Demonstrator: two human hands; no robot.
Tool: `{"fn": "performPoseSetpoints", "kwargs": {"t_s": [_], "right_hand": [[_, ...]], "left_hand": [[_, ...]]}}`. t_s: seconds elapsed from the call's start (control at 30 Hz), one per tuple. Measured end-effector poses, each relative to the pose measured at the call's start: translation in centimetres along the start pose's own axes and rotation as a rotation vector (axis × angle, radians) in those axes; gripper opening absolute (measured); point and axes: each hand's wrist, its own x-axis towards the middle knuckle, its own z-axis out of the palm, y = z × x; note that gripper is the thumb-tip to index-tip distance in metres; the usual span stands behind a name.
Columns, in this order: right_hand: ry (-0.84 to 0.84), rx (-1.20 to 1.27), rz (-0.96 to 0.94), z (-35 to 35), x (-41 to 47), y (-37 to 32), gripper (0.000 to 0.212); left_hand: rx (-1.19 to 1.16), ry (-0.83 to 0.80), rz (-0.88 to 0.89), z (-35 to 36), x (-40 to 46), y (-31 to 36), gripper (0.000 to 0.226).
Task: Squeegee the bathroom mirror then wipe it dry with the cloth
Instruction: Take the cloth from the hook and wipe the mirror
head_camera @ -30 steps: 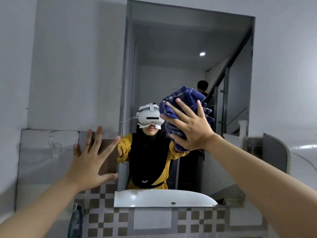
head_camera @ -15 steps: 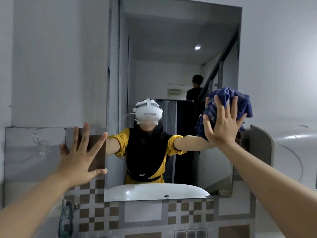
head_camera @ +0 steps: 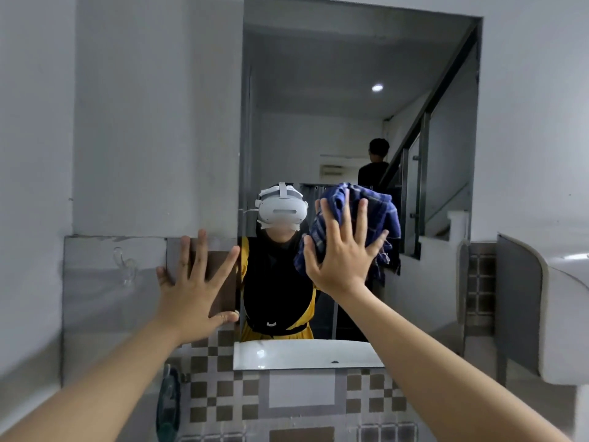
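Note:
The bathroom mirror (head_camera: 350, 74) hangs on the wall straight ahead, tall and frameless. A crumpled blue checked cloth (head_camera: 379, 212) is pressed against its lower middle by my right hand (head_camera: 341, 256), fingers spread over the cloth. My left hand (head_camera: 197, 288) lies flat with fingers apart on the tiled wall, its fingertips at the mirror's left edge. No squeegee is in sight. The mirror reflects a person wearing a white headset, and another person standing farther back by a staircase.
Below the mirror runs a band of brown-and-white checked tiles (head_camera: 216, 393). A clear suction hook (head_camera: 124, 266) sticks to the grey wall panel at left. A white basin-like fixture (head_camera: 561, 314) juts out at right. A dark green object (head_camera: 169, 406) hangs low on the wall.
My right hand slid the cloth from the mirror's middle to its right edge, then back left to the middle. My left hand stayed braced on the wall.

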Motion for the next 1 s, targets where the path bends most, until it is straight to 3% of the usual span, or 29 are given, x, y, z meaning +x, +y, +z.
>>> {"fn": "performPoseSetpoints", "kwargs": {"t_s": [0.27,0.47,0.57,0.8,1.0], "right_hand": [[0.0,0.008,-0.147,1.5,0.2,-8.4,0.065],[-0.043,-0.109,-0.639,1.5,-0.9,-6.3,0.06],[-0.062,-0.148,-0.771,1.2,-1.4,-4.2,0.061],[-0.062,-0.218,-0.812,-0.4,-1.8,2.0,0.063],[0.01,-0.235,-0.658,-2.0,-1.7,10.5,0.075]], "left_hand": [[-0.019,0.011,0.029,1.0,-0.8,-0.8,0.103],[-0.063,0.061,0.078,2.0,-0.9,-1.4,0.107],[-0.069,0.058,0.078,2.1,-0.9,-1.5,0.111],[-0.05,0.061,0.069,1.9,-1.0,-1.4,0.121],[-0.004,0.048,0.056,1.8,-1.0,-1.2,0.124]]}}
